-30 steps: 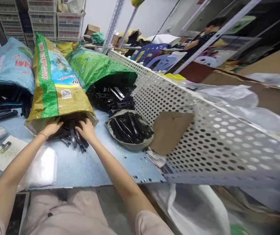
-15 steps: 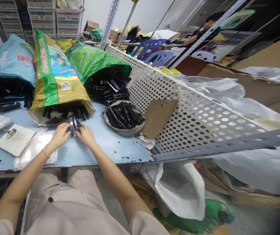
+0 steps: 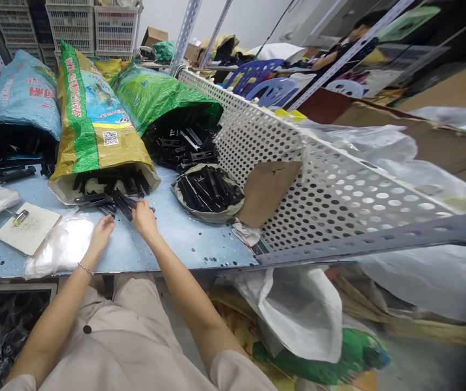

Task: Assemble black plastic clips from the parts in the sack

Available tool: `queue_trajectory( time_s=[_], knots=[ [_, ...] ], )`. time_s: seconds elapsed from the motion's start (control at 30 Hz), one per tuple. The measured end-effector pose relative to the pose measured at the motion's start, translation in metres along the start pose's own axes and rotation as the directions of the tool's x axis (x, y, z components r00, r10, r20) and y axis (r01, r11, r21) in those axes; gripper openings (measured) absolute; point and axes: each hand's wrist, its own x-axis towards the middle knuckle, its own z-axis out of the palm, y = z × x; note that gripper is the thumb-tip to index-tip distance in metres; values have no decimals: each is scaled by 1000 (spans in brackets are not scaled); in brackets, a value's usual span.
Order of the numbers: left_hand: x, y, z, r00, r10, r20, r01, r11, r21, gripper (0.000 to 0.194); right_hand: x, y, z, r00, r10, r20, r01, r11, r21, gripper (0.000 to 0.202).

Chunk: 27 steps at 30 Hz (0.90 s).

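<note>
My left hand (image 3: pixel 102 230) is low over the blue tabletop, fingers loosely bent and a little apart, with no piece visible in it. Its fingertips are close to a small black piece (image 3: pixel 108 208). Just right of it, my right hand (image 3: pixel 145 220) has its thumb and fingers closed at the end of a long black plastic piece (image 3: pixel 123 205); the fingers partly hide the contact. More black pieces spill from the mouth of a yellow-green woven sack (image 3: pixel 106 152) directly beyond both hands.
A round cloth bag (image 3: pixel 236 209) of black parts stands on the right beside a perforated metal panel (image 3: pixel 318 201). Green (image 3: pixel 167 92) and blue (image 3: pixel 21 98) sacks flank the middle one. Clear plastic bags (image 3: pixel 64 244) and a white board (image 3: pixel 29 228) lie left. A person (image 3: pixel 350 49) sits far back.
My hands have moved apart from the bundle of black pieces they held together. The pieces now lie spread before the sack. My left hand has drawn back toward me.
</note>
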Motion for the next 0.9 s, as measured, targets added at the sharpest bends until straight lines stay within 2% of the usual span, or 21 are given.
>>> queue_trajectory(
  time_s=[0.03,0.07,0.1,0.13,0.17,0.2,0.27,0.3,0.33,0.37,0.4,0.43,0.47,0.5,0.53,0.57,0.6,0.67,0.73,0.83,0.9],
  knots=[
    [-2,2,-1,1000,-17,20,17,999,-33,51,-9,1,-3,999,36,-7,-34,988,152,28],
    [-5,4,0,997,-29,67,35,996,-86,54,-20,2,-5,997,82,15,-82,935,344,26],
    [-9,8,2,990,-34,136,56,985,-161,58,-34,2,-5,991,120,64,-136,840,525,24],
    [-15,13,5,974,-26,224,84,964,-253,62,-50,1,-3,975,144,167,-220,700,679,22],
    [-21,19,9,949,-3,314,117,931,-345,65,-68,0,0,950,134,281,-305,581,754,23],
    [-27,25,13,920,25,391,154,894,-420,66,-85,-2,5,913,97,397,-393,479,785,27],
    [-41,40,20,899,53,435,180,861,-475,65,-118,-6,11,755,-81,650,-634,162,756,37],
    [-47,47,22,912,36,410,172,872,-458,64,-131,-7,12,677,-175,714,-715,74,696,43],
    [-53,53,23,933,5,360,154,898,-412,62,-140,-7,10,634,-227,739,-752,41,658,47],
    [-59,59,23,956,-26,292,128,932,-338,60,-145,-7,5,646,-219,731,-734,83,674,49],
    [-64,63,22,973,-45,226,101,965,-244,57,-146,-6,-2,708,-165,687,-663,180,727,49],
    [-68,67,20,982,-52,183,78,988,-137,55,-144,-6,-11,797,-96,596,-541,324,776,46],
    [-73,70,18,984,-57,170,63,997,-32,53,-139,-6,-22,889,-50,456,-375,493,785,43],
    [-76,73,16,982,-59,181,50,997,52,52,-132,-6,-31,952,-59,300,-191,652,734,40],
    [-80,75,15,976,-66,207,45,993,105,52,-125,-8,-40,978,-133,164,-1,775,632,37],
    [-84,77,15,968,-83,237,53,990,130,52,-117,-11,-48,969,-240,48,184,844,504,34],
    [-87,79,14,959,-101,264,68,989,132,52,-111,-14,-53,933,-358,-40,347,863,368,30],
    [-93,83,14,949,-122,290,91,989,116,53,-101,-20,-58,827,-540,-157,560,816,142,24],
    [-98,88,13,943,-147,299,115,986,122,53,-96,-24,-59,742,-636,-210,650,760,-5,21],
    [-103,91,10,926,-221,306,173,969,176,51,-90,-23,-56,648,-737,-193,725,675,-141,20],
    [-102,90,10,925,-249,286,192,958,212,47,-85,-20,-52,613,-773,-165,756,634,-163,24]
  ],
)
